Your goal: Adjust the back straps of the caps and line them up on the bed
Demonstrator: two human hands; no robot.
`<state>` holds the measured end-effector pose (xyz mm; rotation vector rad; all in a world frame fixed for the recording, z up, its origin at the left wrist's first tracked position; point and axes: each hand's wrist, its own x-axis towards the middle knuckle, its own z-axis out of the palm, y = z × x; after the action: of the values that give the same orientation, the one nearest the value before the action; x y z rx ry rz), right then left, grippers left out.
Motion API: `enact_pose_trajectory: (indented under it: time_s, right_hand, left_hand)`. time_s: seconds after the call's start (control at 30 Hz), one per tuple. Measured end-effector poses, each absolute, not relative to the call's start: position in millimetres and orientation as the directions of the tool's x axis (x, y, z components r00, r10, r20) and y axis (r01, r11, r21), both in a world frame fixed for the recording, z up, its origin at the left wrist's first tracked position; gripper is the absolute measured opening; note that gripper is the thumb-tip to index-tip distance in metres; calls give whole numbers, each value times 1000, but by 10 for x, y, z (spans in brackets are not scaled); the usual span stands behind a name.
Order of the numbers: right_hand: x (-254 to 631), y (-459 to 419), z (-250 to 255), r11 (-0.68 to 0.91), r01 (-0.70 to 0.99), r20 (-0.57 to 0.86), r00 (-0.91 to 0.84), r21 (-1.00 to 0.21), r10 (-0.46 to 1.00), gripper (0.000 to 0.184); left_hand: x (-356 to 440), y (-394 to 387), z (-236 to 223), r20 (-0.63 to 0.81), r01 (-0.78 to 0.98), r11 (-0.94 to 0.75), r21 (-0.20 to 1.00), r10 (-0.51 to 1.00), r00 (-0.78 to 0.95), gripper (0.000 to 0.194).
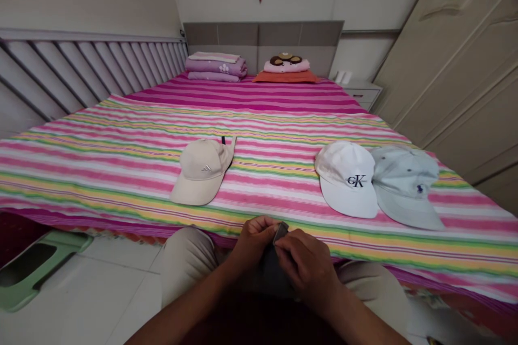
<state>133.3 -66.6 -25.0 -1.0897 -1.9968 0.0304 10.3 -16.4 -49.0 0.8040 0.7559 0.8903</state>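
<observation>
My left hand (253,242) and my right hand (305,264) meet over my lap at the near edge of the bed, both closed on a dark grey cap (272,272). Their fingertips pinch a small strap or tab at its top (280,232). Most of that cap is hidden behind my hands. On the striped bedspread (121,161) lie three caps: a beige one (202,170) left of centre, a white one with a dark logo (347,178) to the right, and a pale blue one (407,186) touching its right side.
Folded purple bedding (216,66) and a pink pillow on an orange cushion (286,70) lie at the headboard. A green plastic stool (36,267) stands on the tiled floor at lower left. A wardrobe (465,64) lines the right side, with a nightstand (362,91) beside it.
</observation>
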Motion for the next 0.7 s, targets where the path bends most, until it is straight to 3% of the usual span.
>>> enact_pose_trajectory:
  time_s: [0.37, 0.47, 0.57, 0.63, 0.7]
  right_hand:
    - [1344, -702, -233, 632, 518, 644, -187, -576, 741, 10]
    - [1432, -681, -245, 548, 474, 617, -11, -690, 787, 7]
    - [1506, -586, -258, 274, 354, 329, 105, -894, 939, 21]
    - [1532, -517, -261, 87, 225, 81, -34, -971, 996, 28]
    - [1546, -472, -263, -48, 119, -70, -186, -992, 980, 36]
  left_hand:
    - [93, -173, -527, -186, -330, 329, 885, 899, 395, 17]
    - [65, -174, -538, -172, -400, 385, 832, 863, 474, 22]
    - [37, -172, -530, -132, -455, 425, 783, 827, 547, 22]
    - [20, -166, -512, -109, -466, 440, 767, 806, 582, 21]
    - [1, -155, -489, -115, -447, 450, 773, 793, 599, 22]
